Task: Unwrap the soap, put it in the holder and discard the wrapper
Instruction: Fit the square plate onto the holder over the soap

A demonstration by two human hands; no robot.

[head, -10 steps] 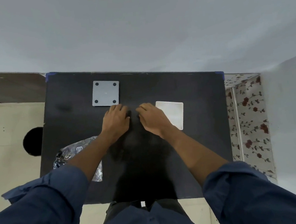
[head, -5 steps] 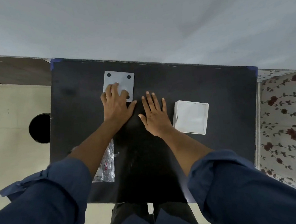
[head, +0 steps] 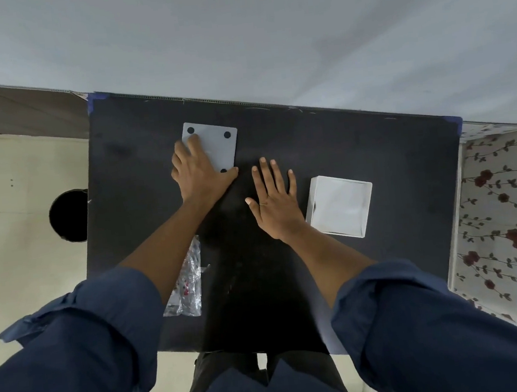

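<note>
Resting flat, fingers spread, left hand (head: 199, 173) covers the grey four-dotted plate (head: 214, 144); right hand (head: 275, 199) lies empty on the surface (head: 373, 153), nearest the white box (head: 338, 206) just right.

table (head: 357, 154): matt black | wrapper (head: 189, 278): glossy clear plastic (crinkled) | box (head: 340, 205): matt white

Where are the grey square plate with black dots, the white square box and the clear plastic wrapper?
Grey square plate with black dots (head: 218, 149), head view, bare centre.
White square box (head: 340, 205), head view, top face.
Clear plastic wrapper (head: 188, 281), head view, crinkled middle.
</note>
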